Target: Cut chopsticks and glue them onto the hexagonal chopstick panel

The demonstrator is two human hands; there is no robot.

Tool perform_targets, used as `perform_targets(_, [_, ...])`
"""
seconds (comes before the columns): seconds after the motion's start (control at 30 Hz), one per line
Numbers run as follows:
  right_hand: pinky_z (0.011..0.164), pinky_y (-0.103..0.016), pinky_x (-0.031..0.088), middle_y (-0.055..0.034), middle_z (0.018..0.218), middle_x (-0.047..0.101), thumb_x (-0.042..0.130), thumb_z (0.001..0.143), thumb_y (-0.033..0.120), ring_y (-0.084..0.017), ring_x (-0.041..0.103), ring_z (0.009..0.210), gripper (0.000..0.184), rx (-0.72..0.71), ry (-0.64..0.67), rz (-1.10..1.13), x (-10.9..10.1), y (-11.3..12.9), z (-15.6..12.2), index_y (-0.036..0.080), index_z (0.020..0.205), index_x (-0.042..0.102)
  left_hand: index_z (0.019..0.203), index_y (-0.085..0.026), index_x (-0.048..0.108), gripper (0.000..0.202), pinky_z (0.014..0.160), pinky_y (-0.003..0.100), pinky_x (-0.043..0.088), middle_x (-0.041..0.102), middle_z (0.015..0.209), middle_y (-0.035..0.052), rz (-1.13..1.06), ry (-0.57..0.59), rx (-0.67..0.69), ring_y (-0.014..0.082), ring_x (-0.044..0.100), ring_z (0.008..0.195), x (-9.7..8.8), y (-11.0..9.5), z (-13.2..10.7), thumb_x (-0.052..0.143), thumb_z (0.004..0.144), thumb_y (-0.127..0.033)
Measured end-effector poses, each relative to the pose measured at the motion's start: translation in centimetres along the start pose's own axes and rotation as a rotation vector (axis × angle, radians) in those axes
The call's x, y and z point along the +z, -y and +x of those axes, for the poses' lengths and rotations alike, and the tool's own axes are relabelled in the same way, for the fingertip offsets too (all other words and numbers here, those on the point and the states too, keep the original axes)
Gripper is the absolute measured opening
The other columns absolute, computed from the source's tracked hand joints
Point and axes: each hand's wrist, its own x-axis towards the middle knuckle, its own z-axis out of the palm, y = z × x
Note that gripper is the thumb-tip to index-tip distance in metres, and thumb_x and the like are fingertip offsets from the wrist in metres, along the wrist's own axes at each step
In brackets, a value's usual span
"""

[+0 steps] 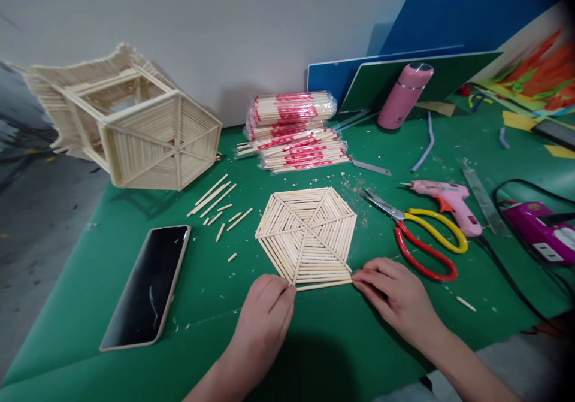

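A flat hexagonal panel of wooden sticks [306, 227] lies on the green table, with spokes crossing at its centre. Along its near edge runs a single wooden stick [324, 285], a narrow gap showing between the two. My left hand [268, 306] pinches this stick's left end at the panel's near-left corner. At the other end, the fingertips of my right hand [393, 291] close on the stick by the near-right corner. Cut stick pieces [215, 195] are scattered left of the panel.
A stick-built lantern-like frame [164, 144] stands at the back left, near a phone [146, 288]. Wrapped chopsticks [296, 132] and a pink bottle [405, 96] are behind. Scissors [417, 228], a pink glue gun [449, 201] with its cord and a purple device [541, 228] lie right.
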Motion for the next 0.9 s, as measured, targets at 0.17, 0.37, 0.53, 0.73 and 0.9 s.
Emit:
perform_targets(0.17, [0.061,-0.027,0.039,-0.0036,0.076,0.060,0.052,0.082,0.020,-0.013,0.053,0.068,0.013,-0.004,-0.005,0.003,0.08,-0.06,-0.04,0.020,0.085,0.065,0.082,-0.009,0.056,0.013,0.067,0.030,0.046,0.057,0.077,0.0067,0.018,0.005,0.017,0.0160,0.049,0.074,0.11,0.12,-0.21,0.044,0.082,-0.006])
perform_targets(0.37, [0.061,-0.027,0.039,-0.0038,0.076,0.060,0.052,0.082,0.020,-0.014,0.053,0.068,0.013,-0.001,0.000,0.008,0.06,0.03,0.03,0.019,0.085,0.065,0.084,-0.009,0.057,0.013,0.068,0.032,0.046,0.056,0.079,0.0078,0.053,0.039,0.056,0.0177,0.049,0.077,0.05,0.22,-0.50,0.045,0.081,-0.005])
perform_targets(0.53, [0.061,-0.027,0.039,-0.0039,0.077,0.061,0.052,0.082,0.019,-0.014,0.053,0.067,0.013,0.000,-0.012,0.004,0.00,0.18,0.15,0.019,0.084,0.064,0.080,-0.010,0.057,0.014,0.066,0.030,0.047,0.055,0.077,0.0066,0.025,0.013,0.016,0.0162,0.049,0.075,0.18,0.16,-0.35,0.043,0.083,-0.007])
perform_targets(0.73, [0.062,-0.027,0.039,-0.0039,0.078,0.061,0.053,0.082,0.020,-0.014,0.053,0.068,0.012,0.002,0.002,0.010,-0.03,0.13,0.10,0.020,0.085,0.064,0.083,-0.015,0.058,0.012,0.071,0.025,0.049,0.056,0.083,0.0048,-0.091,0.021,-0.146,0.0132,0.054,0.078,0.46,0.27,-0.49,0.047,0.082,-0.012])
perform_targets(0.9, [0.061,-0.027,0.040,-0.0041,0.078,0.061,0.053,0.081,0.019,-0.014,0.053,0.068,0.012,-0.006,-0.009,0.011,0.00,0.00,0.01,0.020,0.085,0.064,0.087,-0.014,0.057,0.013,0.073,0.024,0.048,0.057,0.084,0.0058,-0.147,-0.014,-0.159,0.0134,0.055,0.080,0.19,0.30,-0.55,0.051,0.077,-0.009])
